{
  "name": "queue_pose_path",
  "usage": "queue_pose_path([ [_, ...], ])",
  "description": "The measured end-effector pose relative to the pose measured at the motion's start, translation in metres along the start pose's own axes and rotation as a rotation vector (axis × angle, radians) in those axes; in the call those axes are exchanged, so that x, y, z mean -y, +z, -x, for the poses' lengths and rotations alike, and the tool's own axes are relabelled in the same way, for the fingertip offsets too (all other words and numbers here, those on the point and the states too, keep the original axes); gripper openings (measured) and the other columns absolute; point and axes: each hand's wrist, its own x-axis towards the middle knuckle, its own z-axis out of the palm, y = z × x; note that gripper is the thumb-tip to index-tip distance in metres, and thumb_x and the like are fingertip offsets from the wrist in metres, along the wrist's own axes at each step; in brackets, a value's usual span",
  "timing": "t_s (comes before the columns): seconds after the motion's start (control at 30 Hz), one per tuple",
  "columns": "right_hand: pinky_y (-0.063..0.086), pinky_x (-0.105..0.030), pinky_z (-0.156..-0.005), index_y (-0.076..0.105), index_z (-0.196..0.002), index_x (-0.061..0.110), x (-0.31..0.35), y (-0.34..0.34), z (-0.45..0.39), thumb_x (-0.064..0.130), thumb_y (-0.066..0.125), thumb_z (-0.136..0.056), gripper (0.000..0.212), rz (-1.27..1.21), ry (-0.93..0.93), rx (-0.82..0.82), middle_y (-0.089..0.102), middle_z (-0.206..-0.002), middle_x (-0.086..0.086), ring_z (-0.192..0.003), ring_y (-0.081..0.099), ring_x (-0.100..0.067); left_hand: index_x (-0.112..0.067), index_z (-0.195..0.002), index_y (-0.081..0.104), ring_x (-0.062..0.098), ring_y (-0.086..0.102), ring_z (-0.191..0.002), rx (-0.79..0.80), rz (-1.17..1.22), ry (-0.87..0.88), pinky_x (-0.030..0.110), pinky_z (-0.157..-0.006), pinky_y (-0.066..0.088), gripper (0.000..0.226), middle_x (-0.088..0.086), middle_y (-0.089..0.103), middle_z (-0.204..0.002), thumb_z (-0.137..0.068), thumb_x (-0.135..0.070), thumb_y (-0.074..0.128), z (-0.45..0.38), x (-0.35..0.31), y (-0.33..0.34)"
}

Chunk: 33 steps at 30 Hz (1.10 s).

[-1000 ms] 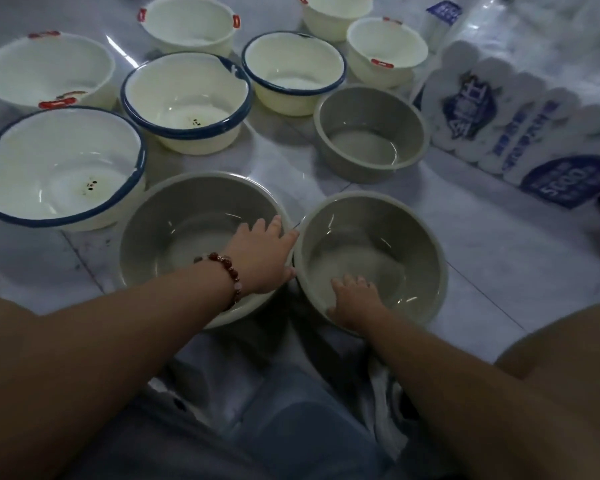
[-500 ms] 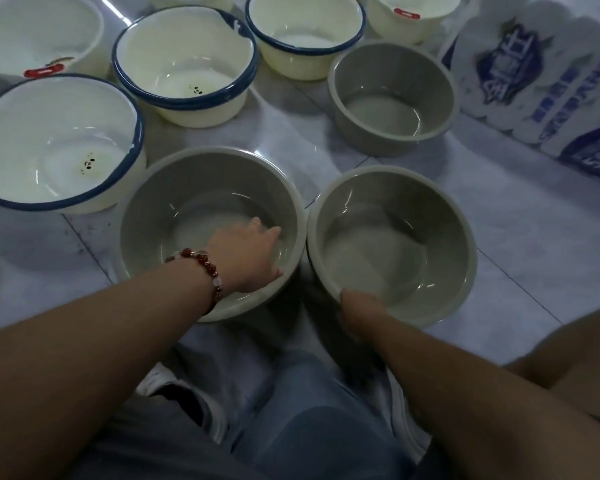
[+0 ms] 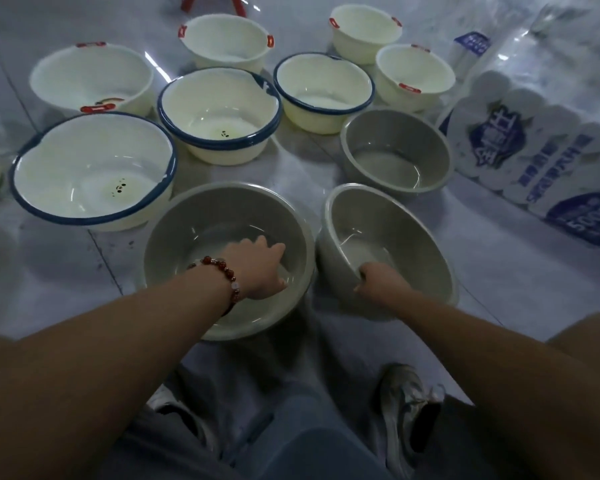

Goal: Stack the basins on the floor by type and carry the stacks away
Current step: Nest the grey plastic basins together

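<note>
Gripping the near rim of a tilted round grey plastic basin (image 3: 409, 233), the right hand (image 3: 378, 282) curls closed on it; at nine o'clock the left hand (image 3: 257, 268) rests open-fingered inside a larger grey basin (image 3: 187, 223). At two o'clock, a wrapped tissue-roll pack (image 3: 548, 147) reads "5000".

One head-worn camera looks forward and steeply down, close over the floor (image 3: 520, 271); wide-angle, both forearms entering from below
</note>
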Motion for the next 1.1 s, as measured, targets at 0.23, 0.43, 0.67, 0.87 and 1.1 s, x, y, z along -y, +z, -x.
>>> queue_pose_path([
  [0.23,0.042,-0.026,-0.07,0.072,-0.096,0.01,0.004,-0.06,0.005,0.034,0.072,-0.084,0.027,-0.01,-0.083,-0.022,0.069,-0.091,-0.006,-0.088,0.065,-0.024,-0.021,-0.154,0.026,0.031,0.039,-0.14,0.008,0.221,-0.026,0.041,-0.111,0.036,0.072,0.009,0.033,-0.157,-0.095,-0.057,0.048,0.008,0.01,-0.009],
  [0.43,0.053,-0.032,-0.077,0.075,-0.099,0.016,0.035,-0.104,0.025,0.034,0.071,-0.086,0.023,-0.082,-0.229,-0.085,0.072,-0.089,-0.002,-0.084,0.067,-0.018,-0.019,-0.142,0.05,0.018,0.053,-0.126,-0.019,0.726,0.007,0.032,-0.105,0.041,0.059,0.001,0.054,-0.143,-0.096,-0.057,0.048,0.007,0.011,-0.014],
  [0.67,0.043,-0.03,-0.068,0.067,-0.099,0.022,0.097,-0.105,0.064,0.031,0.063,-0.086,0.016,0.189,-0.487,-0.198,0.068,-0.092,0.001,-0.089,0.064,-0.025,-0.021,-0.128,0.053,0.034,0.057,-0.116,0.158,1.724,-0.234,0.053,-0.1,0.045,0.074,0.007,0.061,-0.123,-0.083,-0.079,0.046,0.019,-0.002,-0.049],
  [0.87,0.037,-0.03,-0.064,0.056,-0.088,0.028,0.126,-0.091,0.076,0.031,0.059,-0.087,0.004,0.181,-0.629,-0.192,0.057,-0.079,0.006,-0.085,0.062,-0.022,-0.007,-0.118,0.055,0.025,0.065,-0.078,-0.081,1.911,-0.609,0.045,-0.077,0.059,0.026,0.014,0.063,-0.089,-0.098,-0.023,0.056,0.018,0.021,-0.025],
  [1.1,0.051,-0.043,-0.095,0.064,-0.124,0.023,0.109,-0.088,0.026,0.05,0.051,-0.095,0.042,-0.196,-0.341,-0.252,0.064,-0.119,0.002,-0.109,0.06,-0.017,-0.011,-0.13,0.048,0.03,0.066,-0.086,-0.115,2.009,-0.81,0.032,-0.04,0.053,0.039,0.017,0.063,-0.108,-0.093,-0.015,0.058,0.03,0.07,0.013],
])
